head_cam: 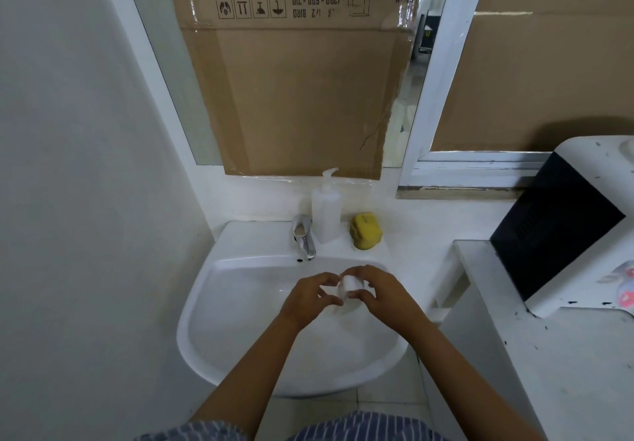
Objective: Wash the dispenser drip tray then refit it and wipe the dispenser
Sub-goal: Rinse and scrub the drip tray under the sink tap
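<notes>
Both my hands are over the white sink (pixel 240 355), just below the tap (pixel 303 238). Between them is a small white drip tray (pixel 349 286). My left hand (pixel 308 295) curls its fingers around the tray's left side. My right hand (pixel 382 291) grips it from the right, fingers over the top and thumb below. Most of the tray is hidden by my fingers. No water is visibly running from the tap. The white and black water dispenser (pixel 566 234) stands on a counter at the right.
A white pump soap bottle (pixel 326 214) and a yellow sponge (pixel 366 231) sit on the sink's back ledge. Cardboard (pixel 291 90) covers the mirror behind. A wall stands close on the left. The speckled white counter (pixel 549 355) is at the right.
</notes>
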### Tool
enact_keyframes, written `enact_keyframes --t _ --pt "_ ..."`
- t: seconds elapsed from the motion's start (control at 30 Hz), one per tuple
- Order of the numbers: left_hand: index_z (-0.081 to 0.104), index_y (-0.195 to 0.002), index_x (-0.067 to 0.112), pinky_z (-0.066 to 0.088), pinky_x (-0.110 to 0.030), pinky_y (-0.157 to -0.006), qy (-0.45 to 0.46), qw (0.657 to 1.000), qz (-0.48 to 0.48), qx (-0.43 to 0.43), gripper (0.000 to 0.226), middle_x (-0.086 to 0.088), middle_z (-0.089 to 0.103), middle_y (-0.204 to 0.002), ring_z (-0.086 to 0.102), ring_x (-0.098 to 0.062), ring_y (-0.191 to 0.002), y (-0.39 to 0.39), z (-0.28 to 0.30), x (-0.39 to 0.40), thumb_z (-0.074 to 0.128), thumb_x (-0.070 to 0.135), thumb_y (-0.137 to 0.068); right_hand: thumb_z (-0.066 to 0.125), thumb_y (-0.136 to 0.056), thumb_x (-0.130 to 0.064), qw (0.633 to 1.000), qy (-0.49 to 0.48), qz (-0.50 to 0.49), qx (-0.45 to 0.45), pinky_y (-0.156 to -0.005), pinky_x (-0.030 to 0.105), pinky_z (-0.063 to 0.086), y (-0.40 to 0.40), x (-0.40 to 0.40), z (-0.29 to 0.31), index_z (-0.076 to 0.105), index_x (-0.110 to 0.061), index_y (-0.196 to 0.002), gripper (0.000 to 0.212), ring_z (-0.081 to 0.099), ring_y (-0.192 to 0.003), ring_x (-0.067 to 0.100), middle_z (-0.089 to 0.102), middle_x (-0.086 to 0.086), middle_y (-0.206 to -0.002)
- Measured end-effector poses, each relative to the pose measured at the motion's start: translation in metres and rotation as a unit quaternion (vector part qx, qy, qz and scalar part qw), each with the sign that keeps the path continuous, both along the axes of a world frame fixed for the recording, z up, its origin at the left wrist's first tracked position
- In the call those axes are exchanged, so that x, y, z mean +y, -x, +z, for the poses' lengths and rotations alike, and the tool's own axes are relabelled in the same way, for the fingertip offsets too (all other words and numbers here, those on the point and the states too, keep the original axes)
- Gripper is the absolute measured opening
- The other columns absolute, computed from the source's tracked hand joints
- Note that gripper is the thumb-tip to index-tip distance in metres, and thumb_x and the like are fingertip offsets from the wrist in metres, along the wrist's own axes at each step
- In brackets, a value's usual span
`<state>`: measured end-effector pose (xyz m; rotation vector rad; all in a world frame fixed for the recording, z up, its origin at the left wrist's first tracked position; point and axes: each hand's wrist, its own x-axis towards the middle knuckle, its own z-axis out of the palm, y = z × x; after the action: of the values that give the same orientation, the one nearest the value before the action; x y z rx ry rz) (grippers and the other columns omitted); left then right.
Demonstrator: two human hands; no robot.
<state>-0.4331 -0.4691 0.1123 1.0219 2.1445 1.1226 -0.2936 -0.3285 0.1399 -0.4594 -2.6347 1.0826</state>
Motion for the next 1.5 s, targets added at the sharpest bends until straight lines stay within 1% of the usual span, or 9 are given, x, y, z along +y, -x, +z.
enact_keyframes --t 0.07,0.3,0.57,0.7,0.83,0.97,1.1,1.23,1.5 --pt "0.069 -0.111 0.022 0.056 -0.029 -0.083 0.004 1.000 0.011 -0.006 0.042 0.005 0.070 -0.111 0.066 -0.016 -0.085 0.000 0.000 -0.002 0.082 0.024 -0.071 0.066 -0.089 -0.019 1.000 0.004 -0.004 0.009 -0.091 0.011 0.040 -0.001 0.002 0.002 0.063 -0.025 -0.119 0.031 0.056 -0.106 0.003 0.065 -0.011 -0.117" --pt "0.070 -0.109 0.010 0.045 -0.004 -0.067 0.019 0.999 0.025 -0.021 0.028 -0.005 0.070 -0.107 0.058 0.008 -0.069 0.001 -0.008 -0.009 0.070 0.003 -0.082 0.066 -0.088 -0.019 1.000 -0.004 0.017 -0.001 -0.097 0.021 0.043 -0.004 0.001 -0.002 0.065 -0.026 -0.121 0.033 0.057 -0.109 0.004 0.066 -0.011 -0.118" --pt "0.067 -0.110 0.002 0.053 -0.014 -0.076 0.010 0.997 0.040 -0.062 0.035 -0.016 0.067 -0.108 0.066 -0.020 -0.092 0.001 -0.018 -0.016 0.050 -0.015 -0.084 0.067 -0.088 -0.016 0.999 -0.002 0.032 -0.007 -0.094 0.012 0.039 -0.003 -0.003 0.000 0.068 -0.026 -0.118 0.032 0.056 -0.105 0.002 0.067 -0.011 -0.115" --pt "0.065 -0.113 0.001 0.053 -0.012 -0.075 0.017 0.998 0.035 -0.051 0.037 -0.017 0.066 -0.112 0.063 -0.019 -0.096 0.000 -0.017 -0.013 0.050 -0.016 -0.084 0.066 -0.087 -0.018 1.000 -0.006 0.025 -0.005 -0.100 0.026 0.043 -0.007 -0.004 -0.007 0.066 -0.027 -0.119 0.034 0.058 -0.108 0.010 0.066 -0.009 -0.116" --pt "0.061 -0.124 0.014 0.045 -0.005 -0.061 0.041 0.998 0.003 -0.037 0.048 -0.006 0.063 -0.119 0.057 -0.007 -0.076 -0.001 -0.014 -0.009 0.071 -0.002 -0.079 0.064 -0.091 -0.021 1.000 -0.002 0.004 0.002 -0.100 0.022 0.041 -0.008 0.002 -0.006 0.064 -0.027 -0.121 0.031 0.057 -0.110 0.008 0.065 -0.009 -0.119" --pt "0.060 -0.126 0.023 0.048 -0.007 -0.067 0.051 0.997 -0.036 -0.036 0.069 0.015 0.059 -0.114 0.060 -0.007 -0.086 -0.004 -0.012 0.003 0.088 0.020 -0.063 0.065 -0.090 -0.019 1.000 0.025 0.010 0.003 -0.095 0.016 0.040 -0.006 0.005 -0.004 0.064 -0.025 -0.120 0.030 0.056 -0.104 -0.001 0.066 -0.009 -0.117" --pt "0.069 -0.112 0.010 0.047 -0.007 -0.066 0.015 0.999 -0.006 -0.042 0.048 -0.002 0.070 -0.108 0.064 -0.012 -0.082 -0.006 -0.012 0.014 0.085 0.017 -0.067 0.067 -0.090 -0.022 0.999 0.035 0.013 0.010 -0.098 0.017 0.044 -0.004 0.006 -0.001 0.063 -0.030 -0.119 0.030 0.053 -0.103 -0.011 0.062 -0.017 -0.114" --pt "0.067 -0.106 0.012 0.051 -0.013 -0.071 -0.013 0.998 0.006 -0.057 0.036 -0.004 0.071 -0.104 0.068 -0.012 -0.083 -0.001 -0.016 0.012 0.079 0.008 -0.072 0.055 -0.091 -0.055 0.996 0.087 -0.020 0.017 -0.107 0.017 0.035 -0.005 0.005 0.011 0.049 -0.034 -0.140 0.053 0.044 -0.124 -0.010 0.050 -0.023 -0.136" --pt "0.063 -0.097 0.017 0.053 -0.017 -0.076 -0.082 0.994 0.051 -0.059 0.033 -0.004 0.071 -0.097 0.069 -0.019 -0.091 -0.001 -0.017 0.015 0.079 0.000 -0.072 0.042 -0.099 -0.052 0.987 0.153 -0.036 0.016 -0.107 0.020 0.039 -0.005 0.008 0.013 0.057 -0.041 -0.132 0.038 0.051 -0.121 -0.009 0.059 -0.022 -0.131"
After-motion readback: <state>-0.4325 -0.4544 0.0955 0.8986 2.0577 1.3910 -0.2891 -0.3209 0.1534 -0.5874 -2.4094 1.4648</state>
